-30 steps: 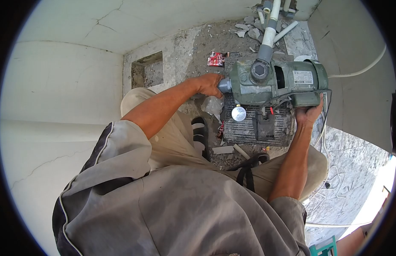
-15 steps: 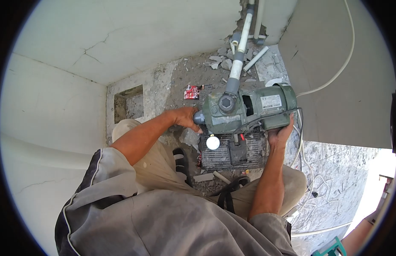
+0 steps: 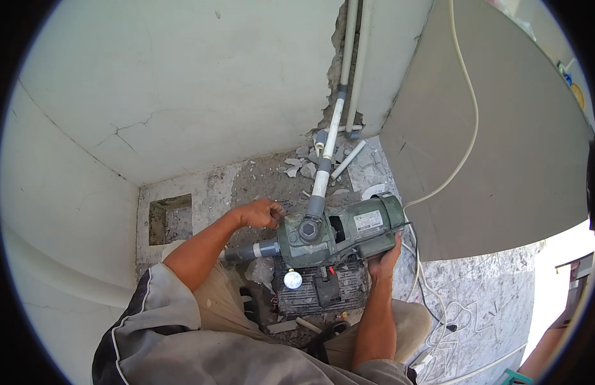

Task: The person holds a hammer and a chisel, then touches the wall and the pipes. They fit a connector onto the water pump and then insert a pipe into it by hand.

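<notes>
A green water pump (image 3: 297, 247) lies on its side over a dark ribbed mat (image 3: 291, 300). My right hand (image 3: 384, 256) grips it under the rounded motor end. My left hand (image 3: 264, 213) is by the pump's upper left corner with its fingers curled together; whatever they hold, if anything, is hidden. Below that hand, a grey pipe fitting (image 3: 265, 248) juts from the pump's left end. A white pipe (image 3: 321, 183) rises from the grey elbow on top. Under the pump's near side hangs a round pressure gauge (image 3: 292, 279).
Broken rubble (image 3: 304, 165) and a loose white pipe piece (image 3: 349, 159) lie by the wall. A square hole (image 3: 170, 219) is cut in the floor at left. A grey panel (image 3: 483, 141) stands at right, with a cable (image 3: 474, 115) across it. Coiled wires (image 3: 454, 327) lie lower right.
My left hand has left the grey fitting and moved up to the pump's corner, covering where a red packet lay. My right hand stays on the pump. The whole view has shifted upward and right.
</notes>
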Demonstrator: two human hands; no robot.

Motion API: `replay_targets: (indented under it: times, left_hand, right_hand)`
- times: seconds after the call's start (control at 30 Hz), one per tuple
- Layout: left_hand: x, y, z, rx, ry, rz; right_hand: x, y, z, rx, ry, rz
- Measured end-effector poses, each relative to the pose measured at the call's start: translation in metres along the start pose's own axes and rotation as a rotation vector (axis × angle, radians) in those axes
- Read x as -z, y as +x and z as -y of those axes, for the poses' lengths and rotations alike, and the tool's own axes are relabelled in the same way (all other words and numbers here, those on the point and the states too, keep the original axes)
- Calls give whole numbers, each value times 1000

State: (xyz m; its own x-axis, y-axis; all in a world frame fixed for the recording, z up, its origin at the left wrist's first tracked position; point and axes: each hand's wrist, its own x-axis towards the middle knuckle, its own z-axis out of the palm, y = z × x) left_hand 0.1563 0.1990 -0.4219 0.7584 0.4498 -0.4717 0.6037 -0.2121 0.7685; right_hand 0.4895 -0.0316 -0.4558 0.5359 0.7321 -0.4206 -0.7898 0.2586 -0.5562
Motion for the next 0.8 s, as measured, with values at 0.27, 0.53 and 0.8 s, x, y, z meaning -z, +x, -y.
replay_targets:
  times: [0.27,0.53,0.8]
  left_hand:
    - [-1,2,-59,57,-263,-229]
    - [-13,24,-72,-126,-81,-487]
    - [66,125,-190,-552,112,-764]
  right_hand:
    - [-6,-8,4,-23,16,-6]
    - [2,-1,0,-14,8,4]
    - [9,3,-4,-11,18,0]
